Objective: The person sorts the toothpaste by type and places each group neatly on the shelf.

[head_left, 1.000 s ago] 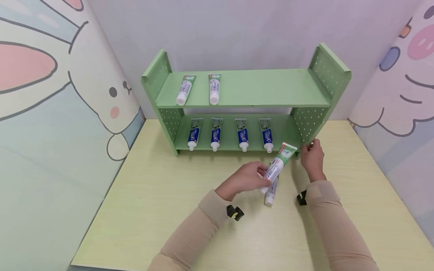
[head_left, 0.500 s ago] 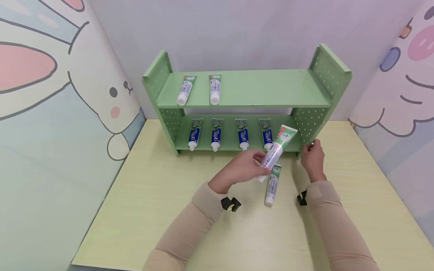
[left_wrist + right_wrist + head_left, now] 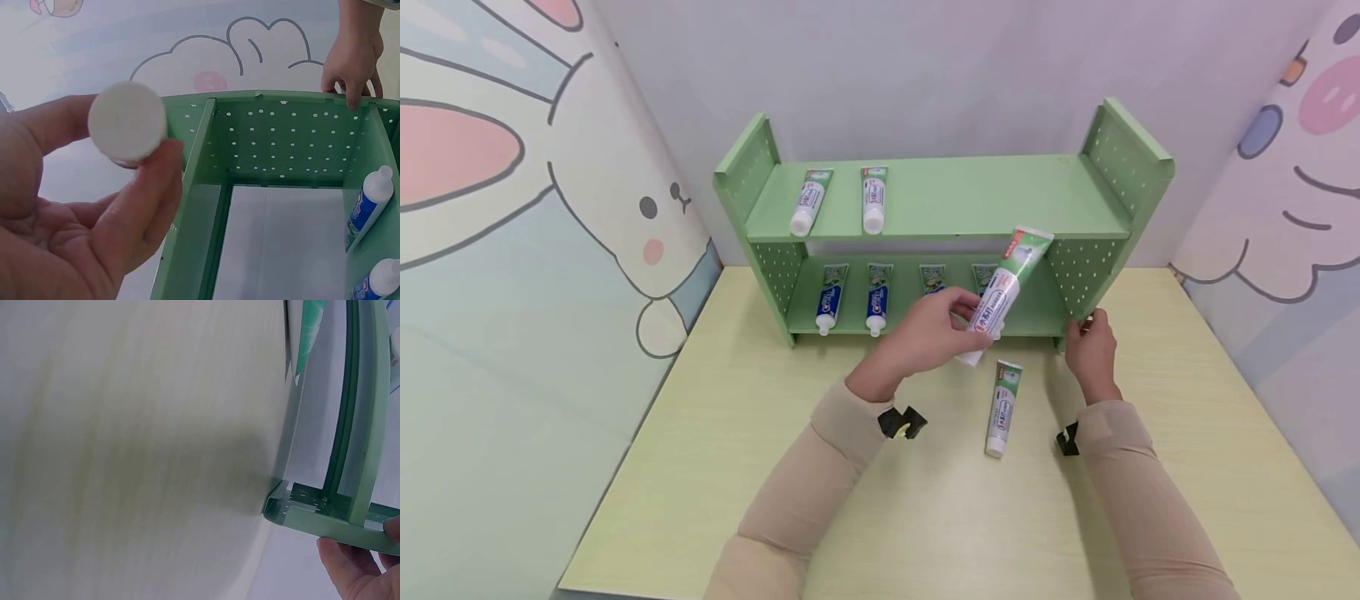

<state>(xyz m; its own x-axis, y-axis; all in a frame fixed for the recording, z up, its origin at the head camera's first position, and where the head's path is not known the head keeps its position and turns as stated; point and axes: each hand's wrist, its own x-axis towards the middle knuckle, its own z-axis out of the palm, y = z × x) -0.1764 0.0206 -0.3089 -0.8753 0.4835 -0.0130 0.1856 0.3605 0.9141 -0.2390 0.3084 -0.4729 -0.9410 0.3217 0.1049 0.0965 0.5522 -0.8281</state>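
My left hand (image 3: 925, 333) pinches a white-and-green toothpaste tube (image 3: 1000, 292) between thumb and fingers near its cap end. It holds the tube in the air before the green two-tier shelf (image 3: 1000, 196), crimped end up and leaning right. In the left wrist view the round white cap (image 3: 127, 122) faces the camera. My right hand (image 3: 1092, 354) grips the lower front corner of the shelf's right side panel, fingers (image 3: 337, 562) on the outer face. Below the held tube, a similar toothpaste tube (image 3: 1003, 408) lies on the table.
Two white-and-green tubes (image 3: 874, 200) lie on the left of the upper tier. Several blue toothpaste tubes (image 3: 831, 300) line the lower tier, the right ones partly hidden by my left hand and its tube. Cartoon-printed walls (image 3: 647, 150) border the pale wooden table (image 3: 737, 433).
My left hand has lifted its toothpaste tube up from the table tube to the height of the upper tier's front edge. The right hand has stayed on the shelf corner.
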